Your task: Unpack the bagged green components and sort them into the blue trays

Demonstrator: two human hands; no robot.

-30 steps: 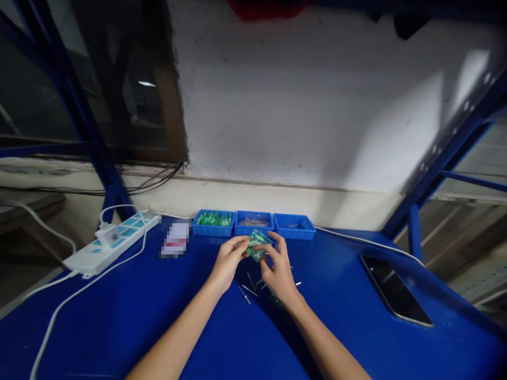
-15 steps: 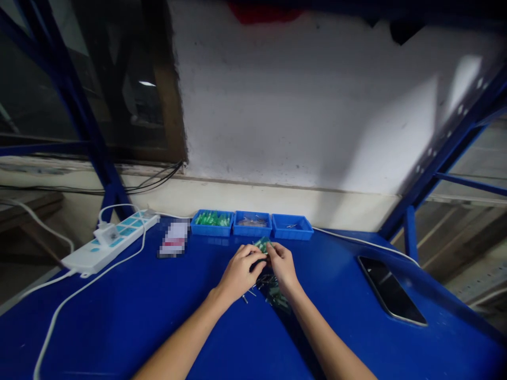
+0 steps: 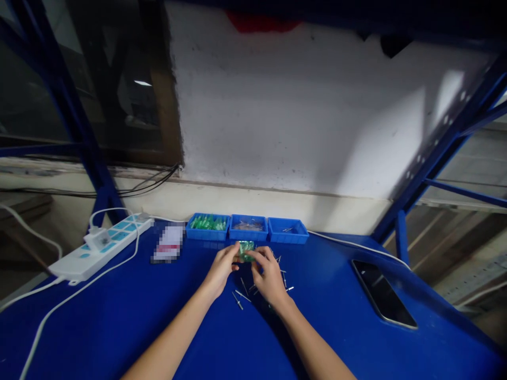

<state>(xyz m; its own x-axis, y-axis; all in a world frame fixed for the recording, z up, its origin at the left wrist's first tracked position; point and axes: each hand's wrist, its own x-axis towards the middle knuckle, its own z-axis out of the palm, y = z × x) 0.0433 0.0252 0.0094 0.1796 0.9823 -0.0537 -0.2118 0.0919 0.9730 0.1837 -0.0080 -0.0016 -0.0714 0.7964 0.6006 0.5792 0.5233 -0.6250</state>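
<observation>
Both hands meet at a small shiny green plastic packet (image 3: pixel 246 250) held just above the table. My left hand (image 3: pixel 222 269) pinches its left edge between thumb and fingers. My right hand (image 3: pixel 267 272) has its fingertips on the packet's right side, with the thumb bent below; whether it grips anything else is hidden. Under and around the hands lie several thin metal pins that look like blind rivets (image 3: pixel 238 301), some of them partly covered by my right hand.
Along the back stand blue trays: one with green and clear plastic pieces (image 3: pixel 208 236), one with thin metal pieces (image 3: pixel 247 238), one with a few pins (image 3: pixel 288 241). A power strip (image 3: pixel 75 266) and white cable lie left, a blurred card (image 3: pixel 169 244) nearby, a phone (image 3: pixel 383 295) right.
The green packet has moved slightly left and now faces up more plainly between my hands. My right hand has turned over it, and more loose pins show on the table. The view has shifted slightly.
</observation>
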